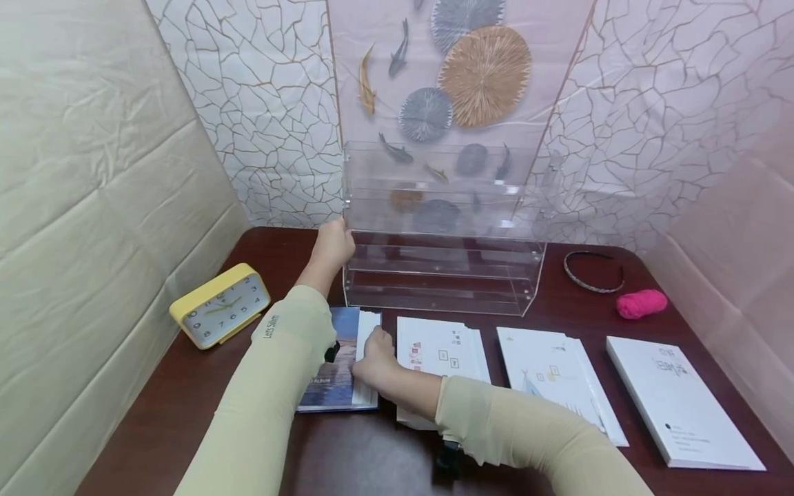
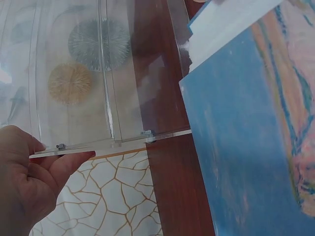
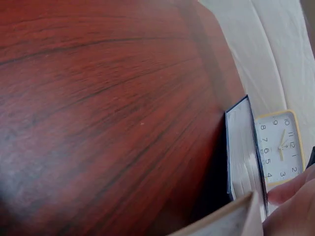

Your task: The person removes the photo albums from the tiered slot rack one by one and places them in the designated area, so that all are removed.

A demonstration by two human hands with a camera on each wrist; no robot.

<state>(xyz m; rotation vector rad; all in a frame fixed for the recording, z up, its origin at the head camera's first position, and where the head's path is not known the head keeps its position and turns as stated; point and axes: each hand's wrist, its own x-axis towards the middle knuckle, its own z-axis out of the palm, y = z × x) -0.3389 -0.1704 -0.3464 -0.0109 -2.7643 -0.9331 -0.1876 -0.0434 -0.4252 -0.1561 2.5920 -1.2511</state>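
My left hand [image 1: 335, 244] grips the left side panel of a clear acrylic rack [image 1: 434, 296], thumb and fingers on either side of its edge [image 2: 123, 145]. The rack stands upright with several slanted tiers. My right hand [image 1: 377, 362] holds the right edge of a blue photo album [image 1: 329, 396], its thumb over the cover. In the right wrist view the album's white page edges [image 3: 241, 147] show, with my right hand [image 3: 295, 209] at its near end. Part of the album is hidden behind my left forearm. A white book [image 1: 434, 337] lies partly under my right forearm.
A yellow alarm clock [image 1: 220, 303] stands at the left. Two more white books lie to the right, one with a tent picture [image 1: 552, 372] and a thicker one [image 1: 682, 406]. Behind them are a dark headband [image 1: 579, 279] and a pink yarn bundle [image 1: 642, 304]. Fabric-covered walls enclose the table.
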